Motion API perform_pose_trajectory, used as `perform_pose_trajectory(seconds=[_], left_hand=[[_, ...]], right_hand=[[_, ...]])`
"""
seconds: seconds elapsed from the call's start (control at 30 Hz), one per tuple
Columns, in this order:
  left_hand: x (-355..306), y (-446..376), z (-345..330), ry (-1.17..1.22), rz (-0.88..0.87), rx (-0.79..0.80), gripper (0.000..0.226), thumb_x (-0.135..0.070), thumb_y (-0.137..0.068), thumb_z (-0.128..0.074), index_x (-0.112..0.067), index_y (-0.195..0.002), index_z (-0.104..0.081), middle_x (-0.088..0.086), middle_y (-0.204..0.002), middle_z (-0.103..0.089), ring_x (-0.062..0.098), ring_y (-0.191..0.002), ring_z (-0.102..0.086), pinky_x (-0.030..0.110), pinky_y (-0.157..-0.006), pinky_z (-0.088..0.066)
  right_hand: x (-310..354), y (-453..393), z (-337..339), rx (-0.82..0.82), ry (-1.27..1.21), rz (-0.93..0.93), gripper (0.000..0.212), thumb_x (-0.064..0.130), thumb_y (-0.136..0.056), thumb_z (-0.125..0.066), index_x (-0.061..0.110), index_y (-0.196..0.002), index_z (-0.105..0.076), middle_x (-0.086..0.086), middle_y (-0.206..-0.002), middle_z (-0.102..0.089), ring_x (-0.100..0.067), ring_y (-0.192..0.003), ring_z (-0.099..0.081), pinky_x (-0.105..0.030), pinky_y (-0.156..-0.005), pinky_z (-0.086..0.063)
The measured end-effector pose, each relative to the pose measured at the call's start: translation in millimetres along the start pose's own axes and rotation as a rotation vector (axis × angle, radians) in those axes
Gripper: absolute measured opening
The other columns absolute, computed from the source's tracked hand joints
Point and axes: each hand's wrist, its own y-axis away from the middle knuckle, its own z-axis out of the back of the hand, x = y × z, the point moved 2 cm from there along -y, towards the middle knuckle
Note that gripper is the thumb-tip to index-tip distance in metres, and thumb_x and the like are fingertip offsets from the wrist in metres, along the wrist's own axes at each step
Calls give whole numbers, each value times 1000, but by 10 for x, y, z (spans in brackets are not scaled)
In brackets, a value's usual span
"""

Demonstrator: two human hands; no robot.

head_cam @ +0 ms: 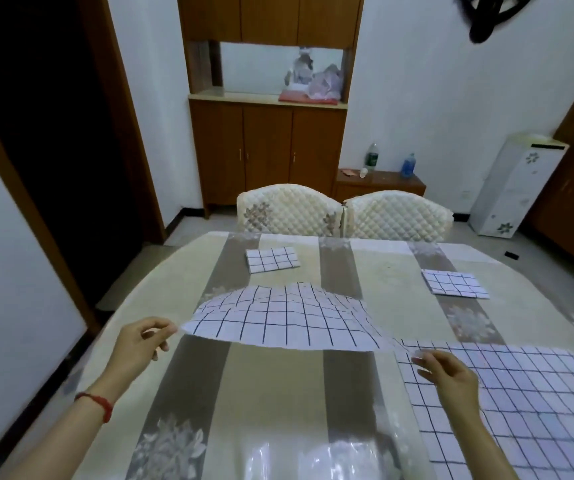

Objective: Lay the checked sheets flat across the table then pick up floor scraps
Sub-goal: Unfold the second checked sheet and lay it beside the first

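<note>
A sheet (278, 320) hangs above the table (278, 393) between both hands; a big sheet (521, 403) lies right, two small sheets (272, 259) (454, 284) behind, chairs (287, 209) beyond.

Beyond the far edge, two cream quilted chair backs (344, 211) side by side. Behind, tall brown wooden cabinet (267, 147); low wooden stand (381, 183) bearing green bottle (370, 157) and blue bottle (408, 165); white floral-printed floor unit (514, 185) at right.

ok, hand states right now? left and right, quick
Left hand: pinching the left corner of the raised checked sheet.
Right hand: pinching the same sheet's right corner, above the large flat sheet.
</note>
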Motion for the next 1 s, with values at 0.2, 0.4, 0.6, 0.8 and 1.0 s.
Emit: perform_pose_trajectory(seconds=[0.2, 0.4, 0.6, 0.8, 1.0], left_hand=[[686, 273, -111, -183, 134, 120, 13, -5, -81, -65, -9, -68, -66, 22, -67, -64, 26, -56, -54, 25, -46, -43], [1033, 552, -176, -274, 186, 194, 20, -5, -79, -68, -15, -61, -63, 7, -61, -60, 19, -55, -54, 11, -46, -42], [1285, 666, -230, -329, 239, 198, 27, -8, -82, -64, -22, -60, -61, 5, -71, -66, 20, -69, -59, 9, -57, -40], [1383, 797, -479, -419, 344, 80, 29, -24, -86, -60, 1, -100, -64, 23, -98, -66, 36, -94, -59, 33, -73, -43], [1321, 817, -666, -614, 473, 25, 39, -28, -83, -62, -3, -111, -50, 25, -119, -41, 42, -109, -41, 47, -91, -42]], right_hand=[[-552, 179, 27, 60, 176, -174, 9, 3, -87, -56, 6, -86, -64, -16, -88, -66, -27, -83, -64, -16, -56, -56], [-779, 407, 62, 54, 430, -225, 12, 10, -87, -57, 16, -81, -65, -9, -85, -66, -26, -76, -64, -37, -68, -52], [-877, 536, 54, 80, 443, -292, 11, 12, -88, -56, 11, -84, -66, -11, -80, -68, -27, -67, -63, -38, -68, -49], [-823, 639, -120, -45, 221, -450, 28, 27, -95, -44, 8, -81, -58, -13, -70, -63, -25, -59, -58, -26, -51, -43], [-1000, 637, -182, -109, 457, -475, 27, 28, -85, -61, 4, -98, -57, -13, -73, -66, -25, -58, -64, -32, -58, -51]])
